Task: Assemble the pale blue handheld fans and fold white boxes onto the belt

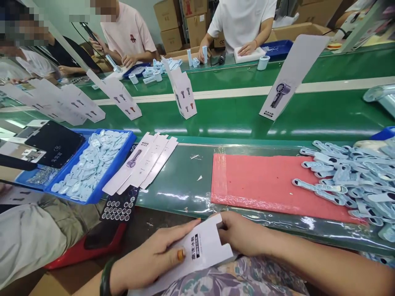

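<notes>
A white printed carton point(203, 248) with dark lettering lies tilted over my lap, its cut flaps towards the table. My left hand point(154, 257) grips its left side, the thumb pressed across the printed face. At the flapped end my right hand point(237, 232) is closed on the carton's edge, its fingertips partly hidden behind the flaps. Just beyond, on the table edge, several flat unfolded cartons point(154, 158) lie in a fanned stack. To the right of them is a red mat point(253, 181).
Light-blue fan parts point(345, 176) are heaped at the right. Blue trays point(98, 193) hold small light-blue pieces and screws at left. Opened cartons point(185, 96) stand along the green conveyor point(222, 119). Co-workers point(243, 24) sit opposite; another person's leg point(31, 242) is at left.
</notes>
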Demonstrator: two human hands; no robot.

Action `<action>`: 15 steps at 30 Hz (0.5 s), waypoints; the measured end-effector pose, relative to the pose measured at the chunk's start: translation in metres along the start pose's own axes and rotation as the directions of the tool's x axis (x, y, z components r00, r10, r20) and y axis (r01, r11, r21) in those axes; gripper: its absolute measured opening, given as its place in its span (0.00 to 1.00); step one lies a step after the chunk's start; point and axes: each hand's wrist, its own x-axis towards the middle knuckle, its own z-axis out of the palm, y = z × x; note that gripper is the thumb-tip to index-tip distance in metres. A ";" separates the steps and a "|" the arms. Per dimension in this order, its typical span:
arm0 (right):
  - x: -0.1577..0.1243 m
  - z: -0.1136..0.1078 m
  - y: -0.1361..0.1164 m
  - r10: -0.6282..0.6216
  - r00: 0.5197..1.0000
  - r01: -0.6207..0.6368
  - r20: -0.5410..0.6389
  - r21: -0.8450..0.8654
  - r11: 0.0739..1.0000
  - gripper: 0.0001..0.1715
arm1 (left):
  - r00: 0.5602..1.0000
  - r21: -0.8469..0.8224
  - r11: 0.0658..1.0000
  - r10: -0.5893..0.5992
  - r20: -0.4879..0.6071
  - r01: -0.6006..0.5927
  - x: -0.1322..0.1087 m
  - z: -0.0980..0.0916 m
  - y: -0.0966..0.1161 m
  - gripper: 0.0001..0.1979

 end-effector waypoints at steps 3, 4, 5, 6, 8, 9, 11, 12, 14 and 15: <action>-0.002 -0.005 -0.012 -0.073 0.997 0.077 0.029 -0.126 0.989 0.25 | 0.972 -0.521 0.821 -0.174 0.159 0.233 0.006 -0.003 -0.018 0.28; -0.003 -0.007 -0.019 -0.108 0.993 0.114 0.042 -0.183 0.977 0.26 | 0.963 -0.610 0.745 -0.187 0.196 0.269 0.009 -0.007 -0.024 0.27; -0.002 -0.010 -0.028 -0.146 0.988 0.156 0.056 -0.244 0.957 0.26 | 0.960 -0.659 0.699 -0.173 0.222 0.278 0.014 -0.012 -0.029 0.28; -0.001 -0.014 -0.038 -0.184 0.980 0.197 0.073 -0.307 0.931 0.26 | 0.960 -0.683 0.679 -0.139 0.243 0.271 0.019 -0.017 -0.033 0.30; 0.002 -0.020 -0.057 -0.246 0.962 0.273 0.119 -0.425 0.863 0.27 | 0.954 -0.697 0.673 -0.042 0.296 0.246 0.031 -0.029 -0.034 0.41; 0.005 -0.023 -0.067 -0.285 0.946 0.325 0.156 -0.477 0.817 0.28 | 0.941 -0.697 0.674 0.006 0.337 0.245 0.037 -0.034 -0.031 0.47; 0.012 -0.028 -0.087 -0.377 0.888 0.459 0.263 -0.567 0.684 0.27 | 0.890 -0.643 0.716 0.065 0.451 0.274 0.050 -0.042 -0.024 0.53; 0.016 -0.030 -0.097 -0.417 0.851 0.522 0.319 -0.604 0.603 0.26 | 0.856 -0.588 0.756 0.072 0.512 0.289 0.057 -0.045 -0.020 0.51; 0.025 -0.034 -0.117 -0.478 0.784 0.606 0.396 -0.657 0.449 0.23 | 0.779 -0.460 0.833 0.056 0.624 0.309 0.068 -0.051 -0.013 0.44; 0.030 -0.037 -0.128 -0.497 0.760 0.626 0.418 -0.676 0.389 0.22 | 0.757 -0.416 0.855 0.043 0.652 0.310 0.073 -0.052 -0.009 0.39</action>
